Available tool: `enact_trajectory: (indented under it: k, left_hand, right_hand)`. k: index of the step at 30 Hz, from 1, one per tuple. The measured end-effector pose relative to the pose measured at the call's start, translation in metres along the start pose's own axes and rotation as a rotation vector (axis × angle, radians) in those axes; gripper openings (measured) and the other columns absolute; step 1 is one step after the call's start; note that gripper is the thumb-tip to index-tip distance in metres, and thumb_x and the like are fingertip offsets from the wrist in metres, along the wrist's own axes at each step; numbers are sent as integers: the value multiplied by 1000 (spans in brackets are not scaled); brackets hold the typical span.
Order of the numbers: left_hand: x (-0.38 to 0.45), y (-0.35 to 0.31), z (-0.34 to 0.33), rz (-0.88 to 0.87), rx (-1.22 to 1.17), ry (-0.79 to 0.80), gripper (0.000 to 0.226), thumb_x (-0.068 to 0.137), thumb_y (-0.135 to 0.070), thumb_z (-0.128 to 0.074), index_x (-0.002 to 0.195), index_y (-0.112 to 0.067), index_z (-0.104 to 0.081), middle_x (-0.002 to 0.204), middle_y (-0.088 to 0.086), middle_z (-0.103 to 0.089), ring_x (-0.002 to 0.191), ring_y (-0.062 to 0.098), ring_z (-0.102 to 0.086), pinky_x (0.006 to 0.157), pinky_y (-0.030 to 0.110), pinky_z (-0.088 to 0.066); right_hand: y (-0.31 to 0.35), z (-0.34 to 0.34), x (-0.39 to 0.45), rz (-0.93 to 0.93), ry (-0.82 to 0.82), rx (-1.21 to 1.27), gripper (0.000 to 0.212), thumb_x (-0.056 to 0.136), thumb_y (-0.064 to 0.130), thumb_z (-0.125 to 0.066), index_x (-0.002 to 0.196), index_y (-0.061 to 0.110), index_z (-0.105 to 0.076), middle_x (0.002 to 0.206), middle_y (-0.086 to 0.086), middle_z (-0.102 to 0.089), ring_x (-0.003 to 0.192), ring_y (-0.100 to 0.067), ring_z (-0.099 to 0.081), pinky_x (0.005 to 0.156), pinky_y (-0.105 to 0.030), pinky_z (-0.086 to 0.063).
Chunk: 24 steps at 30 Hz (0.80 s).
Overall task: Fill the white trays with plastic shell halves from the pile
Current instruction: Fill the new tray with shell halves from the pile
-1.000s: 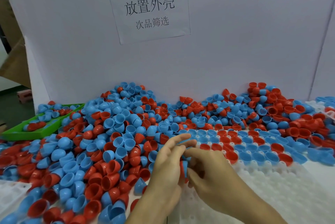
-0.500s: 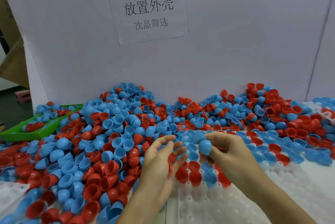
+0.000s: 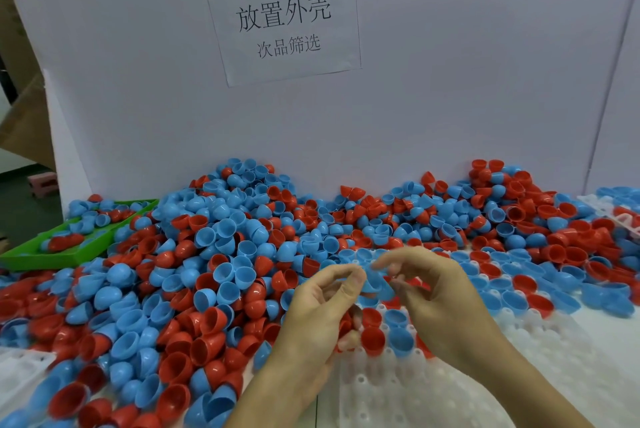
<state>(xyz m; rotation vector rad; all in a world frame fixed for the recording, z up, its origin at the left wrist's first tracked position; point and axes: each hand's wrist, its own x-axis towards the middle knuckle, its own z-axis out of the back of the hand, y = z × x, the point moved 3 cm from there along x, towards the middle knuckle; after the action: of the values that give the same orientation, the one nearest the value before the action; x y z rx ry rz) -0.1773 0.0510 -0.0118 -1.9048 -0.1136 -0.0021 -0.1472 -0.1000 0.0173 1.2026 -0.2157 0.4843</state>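
Note:
A big pile of red and blue plastic shell halves (image 3: 207, 254) covers the table's left and back. A white tray (image 3: 398, 393) lies in front of me, with its far rows holding shells (image 3: 498, 275) open side up and its near cells bare. My hands meet above the tray's left end. My right hand (image 3: 440, 299) pinches a blue shell half (image 3: 375, 280) at its fingertips. My left hand (image 3: 318, 313) cups red shell halves (image 3: 346, 323) in its curled lower fingers, and its thumb and forefinger tips close together beside the blue shell.
A green tray (image 3: 52, 254) with a few shells sits at the far left. Another white tray's corner (image 3: 17, 368) shows at the lower left, and one more (image 3: 616, 216) at the far right. A white board with a paper sign (image 3: 284, 19) walls off the back.
My right hand carried the blue shell half left and down from above the tray's filled rows. My left hand's fingers curled in to meet it, so both hands now touch around the shell.

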Motion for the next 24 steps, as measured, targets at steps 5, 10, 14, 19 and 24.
enact_trajectory:
  k: [5,10,14,19,24]
  left_hand:
    - [1,-3,3,-90,7,-28,38,62,-34,-84,96,-21,-76,78,-1,-66,51,12,-48,36,20,-33]
    - [0,-2,1,-101,90,73,38,62,-34,-85,97,-25,-75,83,-4,-71,45,9,-41,38,20,-33]
    - [-2,-1,-1,-95,139,99,31,69,-32,-83,98,-29,-75,85,-4,-72,48,8,-45,39,21,-33]
    - [-4,1,-3,-62,206,150,29,72,-29,-80,101,-29,-75,99,2,-75,50,7,-48,41,20,-36]
    - [-1,2,-2,-23,107,35,16,88,-15,-73,101,-25,-75,95,7,-72,52,7,-48,42,19,-37]
  right_hand:
    - [0,3,2,-28,17,-6,13,93,21,-66,89,32,-71,81,13,-71,79,-6,-67,72,-20,-57]
    - [-3,-2,1,-124,89,33,9,87,29,-72,94,26,-69,79,1,-71,75,-18,-68,71,-35,-60]
    - [-6,3,2,-136,62,77,22,82,21,-77,98,27,-63,74,-1,-67,74,-28,-66,69,-41,-60]
    - [-5,0,2,-89,105,-11,15,88,14,-72,85,28,-74,73,0,-69,73,-22,-65,64,-35,-59]
    - [-6,29,9,-68,23,-157,22,88,7,-68,82,29,-70,71,6,-69,73,-5,-66,60,-16,-55]
